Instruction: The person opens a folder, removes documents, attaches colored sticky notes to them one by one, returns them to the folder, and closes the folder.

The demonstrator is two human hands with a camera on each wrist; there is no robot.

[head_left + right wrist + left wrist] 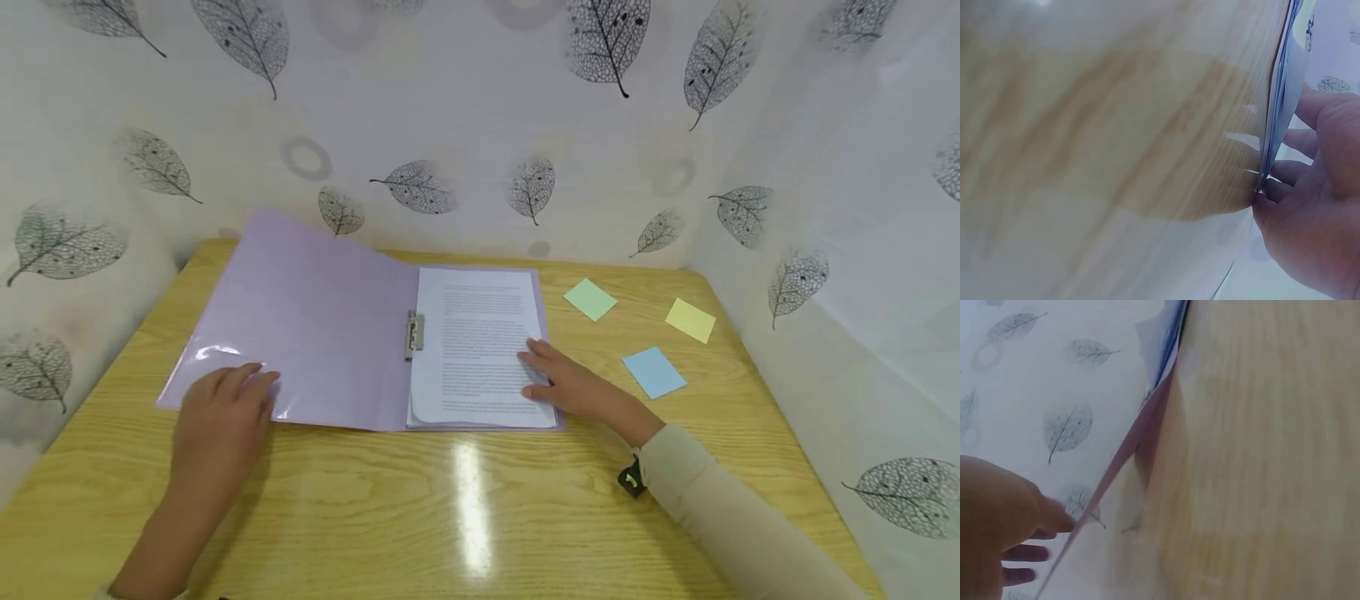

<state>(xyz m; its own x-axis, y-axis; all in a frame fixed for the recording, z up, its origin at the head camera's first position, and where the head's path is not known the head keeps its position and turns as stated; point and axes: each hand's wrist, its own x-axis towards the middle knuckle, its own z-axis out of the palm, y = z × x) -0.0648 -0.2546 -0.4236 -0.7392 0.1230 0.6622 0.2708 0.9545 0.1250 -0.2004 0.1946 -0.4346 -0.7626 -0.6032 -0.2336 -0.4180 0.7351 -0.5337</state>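
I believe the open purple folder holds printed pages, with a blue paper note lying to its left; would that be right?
Not quite: the blue paper note lies to the right of the purple folder, as the head view shows.

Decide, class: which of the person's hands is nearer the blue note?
Right. The right hand is on the papers, just left of the blue note; the left hand is farther off, by the folder cover.

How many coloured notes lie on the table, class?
3: the green note nearest the folder, the yellow note farthest right, and the blue note lowest in the head view. Any beneath the folder would be hidden.
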